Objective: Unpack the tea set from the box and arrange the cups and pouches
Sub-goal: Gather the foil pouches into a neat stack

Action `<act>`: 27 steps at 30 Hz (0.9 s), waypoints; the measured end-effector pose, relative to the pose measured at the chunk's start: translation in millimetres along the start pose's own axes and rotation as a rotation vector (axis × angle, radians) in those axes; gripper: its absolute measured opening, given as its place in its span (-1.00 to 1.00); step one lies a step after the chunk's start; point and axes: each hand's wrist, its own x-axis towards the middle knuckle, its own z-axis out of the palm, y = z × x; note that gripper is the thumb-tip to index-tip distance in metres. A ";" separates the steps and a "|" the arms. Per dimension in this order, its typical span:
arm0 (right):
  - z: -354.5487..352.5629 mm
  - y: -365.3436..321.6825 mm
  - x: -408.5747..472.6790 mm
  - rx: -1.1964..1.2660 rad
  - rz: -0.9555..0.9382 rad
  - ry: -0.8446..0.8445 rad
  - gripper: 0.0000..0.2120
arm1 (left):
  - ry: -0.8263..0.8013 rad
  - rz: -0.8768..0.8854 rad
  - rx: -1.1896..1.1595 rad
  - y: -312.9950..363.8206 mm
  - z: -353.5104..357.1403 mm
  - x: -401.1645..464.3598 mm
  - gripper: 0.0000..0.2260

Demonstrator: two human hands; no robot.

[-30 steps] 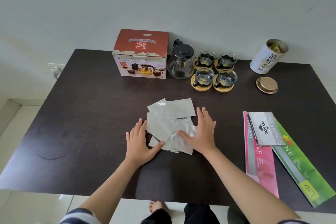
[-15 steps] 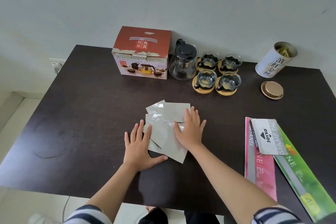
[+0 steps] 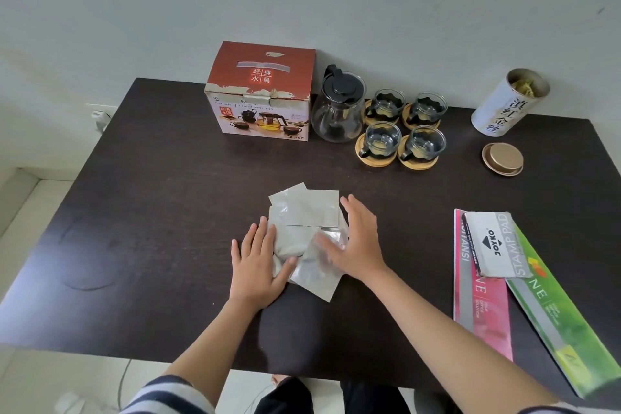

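- Dark wooden table [image 3: 151, 212] is carrying everything; its far edge is sitting against the pale wall.
- Red-topped tea set box [image 3: 260, 92] is standing closed at the far side, printed "5 pcs" at its lower right corner, with four Chinese characters on top and a photo of the set on its front.
- Glass teapot [image 3: 339, 107] with a black lid is standing just right of the box. Four glass cups [image 3: 405, 126] are sitting on round wooden coasters in a two-by-two block beside it, so the unpacking looks done.
- Two long flat packs [image 3: 524, 306], pink and green, are lying at the right; a grey box reading "JOYKO" and "STAMP PAD" [image 3: 492, 244] is resting on them.
- White tea canister [image 3: 510, 102], open and lettered in Chinese, is standing far right; its gold lid [image 3: 503, 159] is lying nearby.
- Silver foil pouches [image 3: 304, 212] are lying mid-table in an overlapping heap, between both hands.
- Change: the hands are now closer together than a second ago and the spread is bunching tighter. Judgement: pouches are being gathered or squared, the arranging step.
- Left hand [image 3: 257, 265] is lying flat, fingers straight, thumb pressing the heap's left edge.
- Right hand [image 3: 358, 245] is spread flat, slightly blurred, thumb over the heap's right side; gripping nothing.
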 end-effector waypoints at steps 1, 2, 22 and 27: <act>-0.7 2.5 -7.6 -0.077 -0.021 -0.070 -0.11 | 0.003 0.009 -0.010 -1.0 0.1 -0.3 -0.14; 0.2 6.2 -14.5 -0.163 -0.038 -0.124 -0.08 | 0.005 0.017 -0.018 -1.8 -0.3 -0.9 -0.14; 28.4 -3.5 -20.3 0.015 0.069 0.038 -0.47 | -0.006 0.023 -0.041 -1.9 0.1 -0.8 -0.28; 18.4 -9.6 4.8 0.020 0.067 0.129 -0.45 | -0.065 0.031 0.075 -0.3 -2.7 -0.1 0.17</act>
